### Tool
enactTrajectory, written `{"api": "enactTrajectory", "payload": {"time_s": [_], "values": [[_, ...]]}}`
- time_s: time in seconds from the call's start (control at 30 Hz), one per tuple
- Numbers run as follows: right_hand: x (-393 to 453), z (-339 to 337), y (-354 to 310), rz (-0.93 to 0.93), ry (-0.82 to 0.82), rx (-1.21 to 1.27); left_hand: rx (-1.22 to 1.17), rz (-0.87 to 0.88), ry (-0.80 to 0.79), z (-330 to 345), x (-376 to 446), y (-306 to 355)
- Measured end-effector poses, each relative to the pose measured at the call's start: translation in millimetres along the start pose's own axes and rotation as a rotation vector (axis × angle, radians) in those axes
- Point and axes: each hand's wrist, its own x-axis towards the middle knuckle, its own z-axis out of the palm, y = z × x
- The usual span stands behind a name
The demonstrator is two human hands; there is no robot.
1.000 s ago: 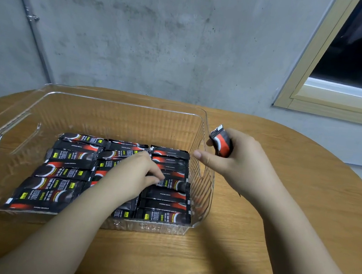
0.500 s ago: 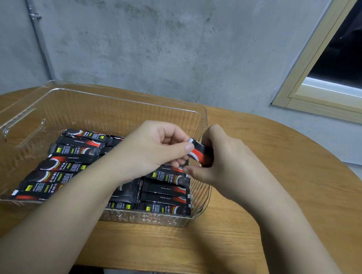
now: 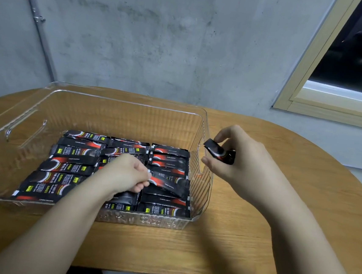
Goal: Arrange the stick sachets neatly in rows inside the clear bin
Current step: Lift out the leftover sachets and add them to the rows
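Pinched between the left hand's fingers is one glossy black-and-red sachet, lying tilted across the right-hand column inside the clear bin. Over on the right, the right hand curls round a small bundle of sachets, black foil with a red swoosh, held just outside the bin's right wall and above the table. That bin is ribbed transparent plastic, rectangular with rounded corners and a slot handle cut into its left side; through it the warm wood grain of the oval table shows plainly. Flat rows of sachets cover the near part of the floor in three columns (the middle one is mostly hidden under the left wrist). Print on the packets is too small to read. How many sticks the right hand holds, I cannot tell. Behind stands a mottled grey concrete wall, and a cream window frame is cut off at the right edge.
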Motion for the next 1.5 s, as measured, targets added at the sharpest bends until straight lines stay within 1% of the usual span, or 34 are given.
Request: {"api": "enactTrajectory", "payload": {"time_s": [0.17,0.23,0.33,0.37,0.4,0.43,0.47,0.53,0.57,0.63,0.67,0.77,0.87,1.03,1.13,1.27,1.37,1.43,1.5], "values": [[-0.2,0.0,2.8,0.006,0.007,-0.006,0.189,0.041,0.034,8.2,4.5,-4.5],[-0.3,1.1,3.2,0.008,0.003,-0.003,0.334,0.067,0.07,9.0,3.9,-3.7],[-0.7,1.5,3.0,0.013,-0.007,0.004,0.659,0.159,0.213,2.3,1.1,0.0],[-0.9,1.4,2.8,0.015,-0.01,0.007,0.698,0.205,0.261,-0.8,-1.5,2.5],[-1.3,0.8,2.8,0.014,-0.01,0.012,0.665,0.275,0.284,-3.5,-4.4,5.5],[-1.3,0.3,2.6,0.012,-0.01,0.017,0.554,0.366,0.267,-5.3,-8.3,10.1],[-1.7,-0.2,1.7,0.006,-0.014,0.019,0.389,0.469,0.215,-5.2,-14.2,17.1],[-2.4,-0.6,-3.1,-0.024,-0.043,0.011,0.08,0.64,0.06,-1.9,-30.6,34.6],[-2.8,-0.4,-6.2,-0.043,-0.063,0.003,-0.006,0.705,-0.01,0.2,-36.7,41.4],[-2.7,0.7,-12.2,-0.08,-0.103,-0.007,-0.022,0.804,-0.059,4.8,-43.4,50.6],[-2.5,1.3,-14.4,-0.092,-0.113,-0.008,-0.019,0.798,-0.052,6.5,-44.9,52.4],[-1.6,4.3,-16.2,-0.103,-0.115,-0.01,-0.064,0.706,-0.057,8.5,-43.8,51.0],[-1.8,6.5,-14.7,-0.087,-0.11,0.016,-0.122,0.643,-0.074,9.4,-40.6,46.7],[-4.8,5.2,-8.4,-0.052,-0.128,-0.009,-0.16,0.488,0.027,-5.0,-27.6,27.3],[-4.5,7.4,-3.9,-0.051,-0.111,-0.018,-0.209,0.396,0.055,-9.9,-24.0,15.6],[-3.6,12.8,-0.9,-0.069,-0.078,-0.01,-0.248,0.324,0.058,-8.1,-23.1,9.0],[-2.4,11.8,1.0,-0.062,0.014,0.009,-0.213,0.266,0.056,-11.0,-20.7,3.2],[-1.2,8.1,2.9,-0.044,0.078,0.035,-0.13,0.214,0.052,-14.2,-18.5,-2.1],[-0.3,5.8,4.5,-0.04,0.107,0.055,-0.048,0.17,0.034,-12.4,-15.9,-6.4]]}}
